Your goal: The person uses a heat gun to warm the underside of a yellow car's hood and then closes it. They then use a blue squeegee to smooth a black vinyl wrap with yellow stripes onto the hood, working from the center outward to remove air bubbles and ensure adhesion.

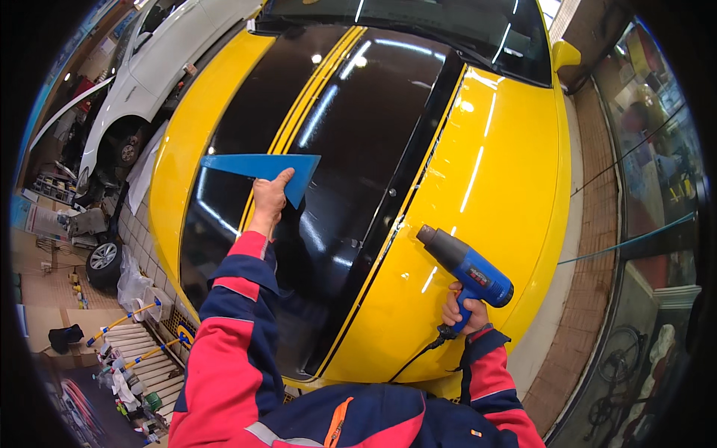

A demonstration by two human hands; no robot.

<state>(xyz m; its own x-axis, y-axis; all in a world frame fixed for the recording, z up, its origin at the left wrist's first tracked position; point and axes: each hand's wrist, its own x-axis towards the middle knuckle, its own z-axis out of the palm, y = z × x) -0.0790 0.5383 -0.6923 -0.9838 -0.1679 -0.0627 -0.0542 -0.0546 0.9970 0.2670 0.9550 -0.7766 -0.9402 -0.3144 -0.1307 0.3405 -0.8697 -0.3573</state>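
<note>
My left hand point(270, 198) is closed around a flat blue triangular squeegee point(260, 164), its thumb lying on the face. The squeegee is over the glossy black film point(317, 224) on the car's hood; whether it touches cannot be told. In my right hand point(466, 310) is a blue and dark grey heat gun point(469, 270), gripped by its handle. Its nozzle points up and left above the yellow right side of the hood point(493, 179). A black cord hangs from the handle toward the hood's front edge. Narrow yellow stripes point(323, 78) run along the black part.
The windshield point(418, 15) and a yellow side mirror point(566, 55) are at the far end. A white car point(160, 71) stands at the left. A loose wheel point(104, 258), a plastic bag and several bottles sit at lower left. A glass wall point(650, 149) runs along the right.
</note>
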